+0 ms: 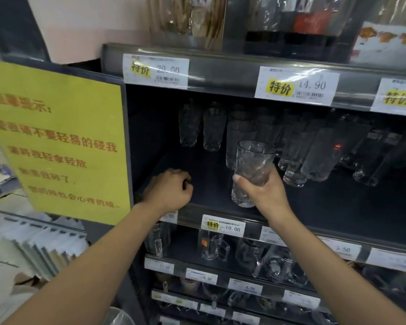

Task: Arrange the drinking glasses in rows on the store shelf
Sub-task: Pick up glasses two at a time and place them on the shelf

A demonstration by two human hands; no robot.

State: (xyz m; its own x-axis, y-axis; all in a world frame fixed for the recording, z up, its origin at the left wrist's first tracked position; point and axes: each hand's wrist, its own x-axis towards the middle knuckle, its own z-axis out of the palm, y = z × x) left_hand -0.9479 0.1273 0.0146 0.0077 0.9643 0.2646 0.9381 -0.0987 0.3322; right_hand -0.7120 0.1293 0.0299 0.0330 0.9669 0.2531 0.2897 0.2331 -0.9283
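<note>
1. Dark shelving fills the view, and nearest the camera is the front lip of the middle shelf [192,214] with its price tags [223,225]; both forearms cross over this edge to reach in.
2. At that lip the left hand [171,190] is curled into a loose fist just inside the shelf's left front corner — whether it holds anything I cannot tell.
3. Just to its right, the right hand [260,191] is clamped round the lower half of a clear patterned drinking glass [251,170], upright and tilted slightly, its base at or just above the shelf floor near the front edge.
4. Between and behind the two hands lies bare shelf floor — the widest open room, reaching back on the left side.
5. Farther in, a smooth tumbler [239,141] stands just behind the held glass, and taller glasses [314,148] crowd close to its right, so there is little slack that way.
6. At the back left, two patterned glasses [199,127] stand side by side, the start of a row.
7. My reading: the task is early to midway. A back row is begun, the held glass is not yet placed, and the left front area is unfilled.
8. Overhead, the upper shelf's edge [220,73] caps the lifting height, and the yellow notice [56,137] flanks the left side.
</note>
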